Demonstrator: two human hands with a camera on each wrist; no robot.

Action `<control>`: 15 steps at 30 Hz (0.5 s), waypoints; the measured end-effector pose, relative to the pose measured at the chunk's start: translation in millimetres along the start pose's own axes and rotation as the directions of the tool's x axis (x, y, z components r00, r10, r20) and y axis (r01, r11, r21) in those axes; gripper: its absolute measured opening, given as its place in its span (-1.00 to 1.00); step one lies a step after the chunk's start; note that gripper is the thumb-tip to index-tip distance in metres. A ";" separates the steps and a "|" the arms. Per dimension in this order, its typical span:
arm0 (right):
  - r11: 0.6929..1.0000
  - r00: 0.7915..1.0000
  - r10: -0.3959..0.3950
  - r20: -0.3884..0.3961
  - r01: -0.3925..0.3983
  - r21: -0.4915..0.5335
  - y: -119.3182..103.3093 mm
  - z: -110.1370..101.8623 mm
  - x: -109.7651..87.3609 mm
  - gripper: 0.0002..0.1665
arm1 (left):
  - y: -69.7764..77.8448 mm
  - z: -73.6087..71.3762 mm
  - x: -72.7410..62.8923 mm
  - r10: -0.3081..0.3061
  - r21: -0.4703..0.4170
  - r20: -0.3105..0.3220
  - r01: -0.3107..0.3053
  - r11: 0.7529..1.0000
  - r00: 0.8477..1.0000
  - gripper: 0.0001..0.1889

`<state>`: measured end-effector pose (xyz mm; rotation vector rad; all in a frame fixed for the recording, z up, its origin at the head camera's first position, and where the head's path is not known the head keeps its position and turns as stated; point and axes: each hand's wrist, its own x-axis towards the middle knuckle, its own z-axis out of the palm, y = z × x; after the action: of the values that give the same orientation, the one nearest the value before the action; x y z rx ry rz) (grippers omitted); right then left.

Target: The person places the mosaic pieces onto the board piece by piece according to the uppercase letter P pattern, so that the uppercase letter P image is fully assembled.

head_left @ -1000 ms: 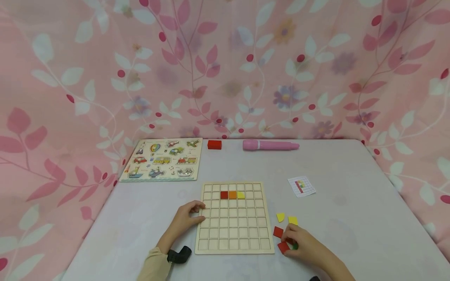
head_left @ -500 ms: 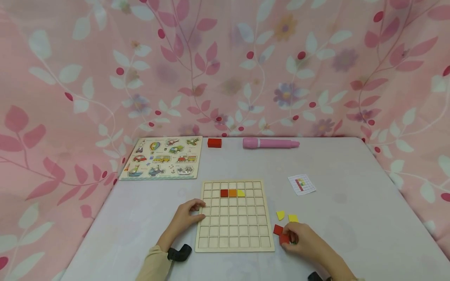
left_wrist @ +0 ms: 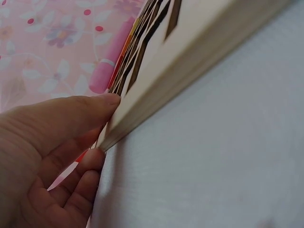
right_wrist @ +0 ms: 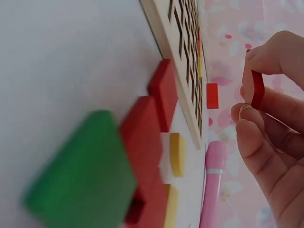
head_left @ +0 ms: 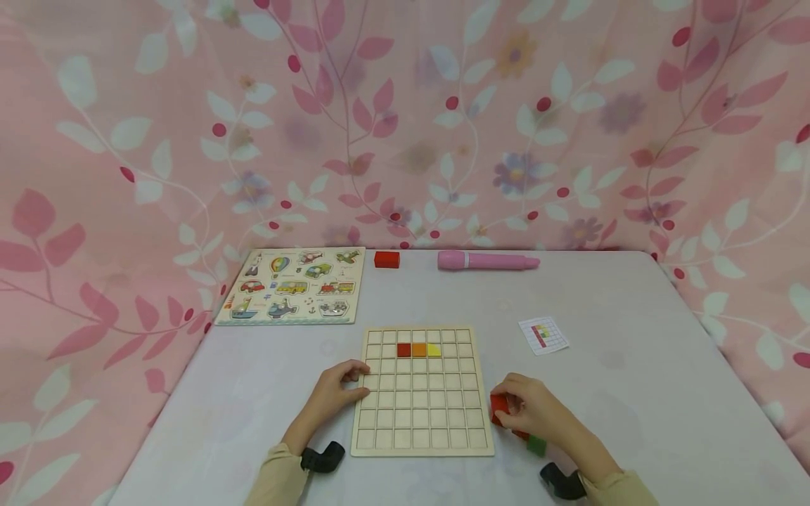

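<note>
A wooden grid board lies at mid-table, with a red tile, an orange tile and a yellow rounded piece in a row near its far side. My left hand holds the board's left edge; the left wrist view shows a digit over the rim and curled fingers against the side. Right of the board, my right hand pinches a red square tile between thumb and fingers. Below that hand lie red tiles, a green piece and yellow pieces, the yellow ones hidden in the head view.
A small card printed with a coloured grid lies right of the board. At the back are a vehicle picture puzzle, a red block and a pink pen-shaped stick. A floral pink cloth hangs behind the table.
My right hand has picked up a red tile from the loose pieces and moved slightly away from me and left, uncovering the green piece. The left hand stays at the board's edge.
</note>
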<state>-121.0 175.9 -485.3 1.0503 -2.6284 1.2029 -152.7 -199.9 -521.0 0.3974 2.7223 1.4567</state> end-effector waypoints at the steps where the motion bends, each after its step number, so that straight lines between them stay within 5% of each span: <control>1: 1.000 1.000 -0.004 -0.004 0.004 -0.003 0.5 -0.4 4.6 -0.75 | 0.2 -0.1 -0.1 -0.003 -0.002 0.001 0.003 1.000 1.000 -0.69; 15: 1.000 0.997 0.006 -0.078 -0.006 -0.001 -1.9 7.8 62.2 -0.75 | 0.8 -0.9 -0.8 0.018 0.000 0.007 -0.018 1.000 1.000 -0.69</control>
<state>-165.8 135.0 -469.3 0.9755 -2.5747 1.2169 -151.8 -200.3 -519.9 0.4267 2.7205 1.4561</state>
